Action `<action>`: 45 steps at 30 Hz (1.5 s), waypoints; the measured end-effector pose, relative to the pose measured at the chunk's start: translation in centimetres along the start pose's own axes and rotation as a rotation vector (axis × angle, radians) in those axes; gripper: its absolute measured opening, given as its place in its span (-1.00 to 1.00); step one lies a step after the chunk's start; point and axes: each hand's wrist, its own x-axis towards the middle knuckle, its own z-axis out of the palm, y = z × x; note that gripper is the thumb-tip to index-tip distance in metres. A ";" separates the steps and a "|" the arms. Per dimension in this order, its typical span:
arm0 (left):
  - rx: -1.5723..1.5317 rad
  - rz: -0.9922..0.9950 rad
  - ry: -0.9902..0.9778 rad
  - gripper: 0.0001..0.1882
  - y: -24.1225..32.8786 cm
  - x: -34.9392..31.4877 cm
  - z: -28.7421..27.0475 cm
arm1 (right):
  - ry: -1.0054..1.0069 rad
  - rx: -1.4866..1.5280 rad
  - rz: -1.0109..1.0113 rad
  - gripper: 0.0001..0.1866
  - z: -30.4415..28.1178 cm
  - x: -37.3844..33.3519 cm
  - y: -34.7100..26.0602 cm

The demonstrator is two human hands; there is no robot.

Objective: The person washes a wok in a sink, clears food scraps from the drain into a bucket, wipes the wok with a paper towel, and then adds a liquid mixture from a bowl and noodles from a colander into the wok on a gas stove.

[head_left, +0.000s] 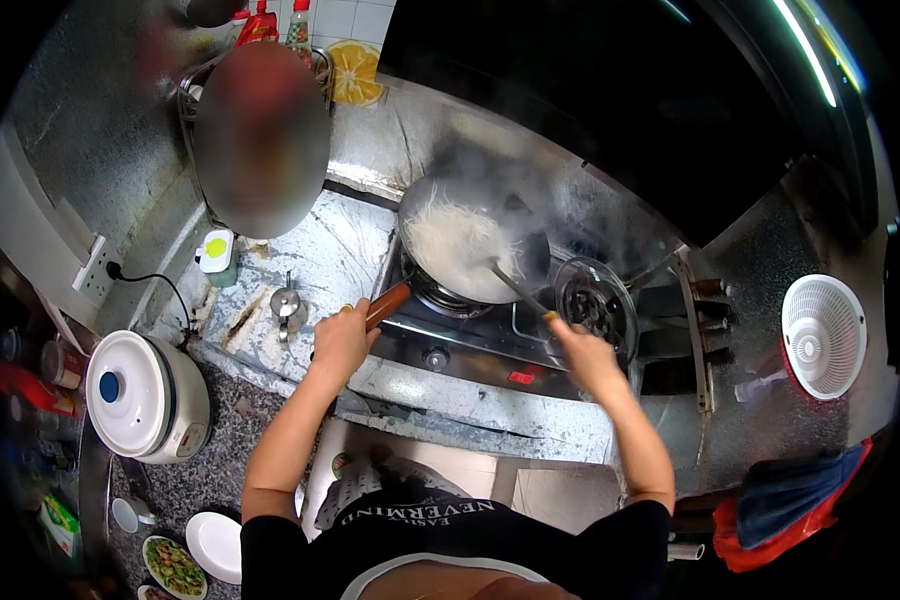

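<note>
My left hand [342,342] is closed round the wooden handle [388,303] of a dark wok [533,240], which sits on the left burner of the gas stove. Pale, thin noodles [450,240] fill much of the wok, and steam rises off them. In my right hand [587,358] is a long-handled spatula [518,288]; its far end reaches into the noodles, where its blade is partly hidden. Just beyond the right hand, a glass lid [625,305] lies over the right burner.
To the left are a small metal pot [288,308], a lidded container [217,257] and a white rice cooker [135,395]. A plate of food [175,568] and a white plate [215,545] stand lower left. A white basket [823,337] lies right; a range hood [590,100] hangs above.
</note>
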 end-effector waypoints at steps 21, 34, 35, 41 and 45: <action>-0.023 -0.008 -0.019 -0.68 0.5 0.2 -0.5 | -0.017 0.185 -0.095 -0.58 -2.4 1.0 0.1; -0.010 -0.032 -0.018 -0.64 -0.1 -0.2 -0.1 | -0.098 0.164 -0.106 -0.65 -5.0 2.6 -1.0; -0.017 -0.017 -0.020 -0.64 0.2 -0.1 0.0 | -0.079 0.159 -0.118 -0.65 -4.9 2.4 -1.3; -0.018 -0.021 -0.025 -0.65 0.3 0.1 -0.1 | -0.046 0.183 -0.016 -0.65 -3.1 3.2 1.8; -0.014 -0.039 -0.016 -0.65 -0.1 -0.2 0.0 | -0.112 0.194 -0.060 -0.64 -4.2 2.5 0.1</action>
